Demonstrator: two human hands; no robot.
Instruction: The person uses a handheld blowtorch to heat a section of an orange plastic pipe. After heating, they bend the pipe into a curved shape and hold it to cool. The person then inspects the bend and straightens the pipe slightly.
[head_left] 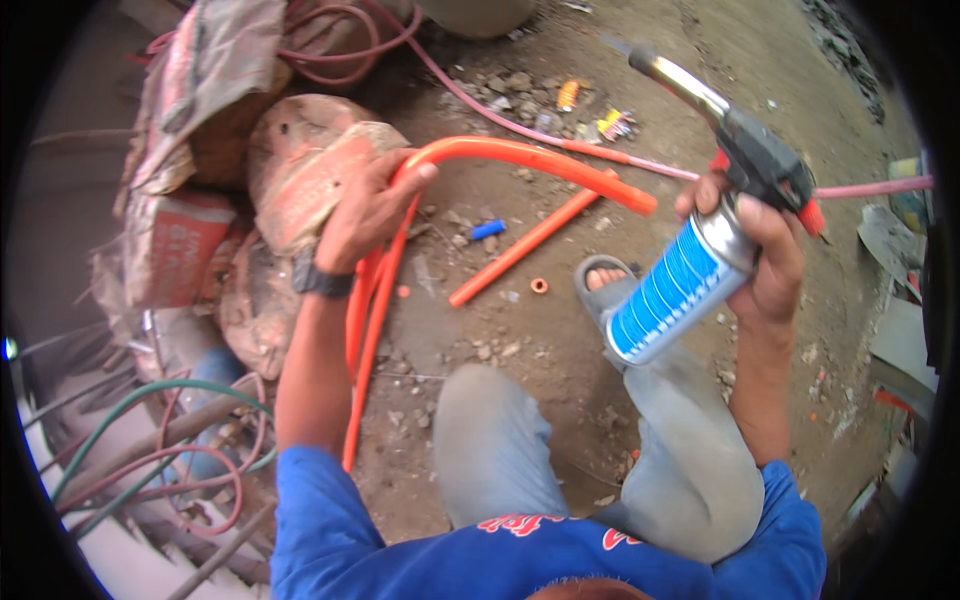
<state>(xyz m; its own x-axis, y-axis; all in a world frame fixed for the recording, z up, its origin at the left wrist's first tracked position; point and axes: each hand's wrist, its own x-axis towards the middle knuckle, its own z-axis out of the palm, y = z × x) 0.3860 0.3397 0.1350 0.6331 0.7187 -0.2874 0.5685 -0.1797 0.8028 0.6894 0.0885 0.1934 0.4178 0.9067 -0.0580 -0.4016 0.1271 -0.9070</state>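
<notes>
My left hand (370,212), a dark band at its wrist, is closed around an orange plastic pipe (500,150). Beyond the grip the pipe curves over to the right, its end pointing down and right. More orange pipe lengths (377,330) hang below that hand. In my right hand (757,240) is a gas torch (755,150) screwed onto a blue and silver canister (670,285), held tilted. Its metal nozzle points up and left, away from the pipe, with a faint bluish streak at the tip. A straight orange pipe piece (525,245) lies on the ground between my hands.
Worn sacks (185,240) are piled at the left, beside tangled green and pink hoses (150,400). A pink hose (490,120) crosses the dirt floor beyond my hands. A blue cylinder (488,230), a small orange ring (540,286) and rubble lie near my sandalled foot (605,285).
</notes>
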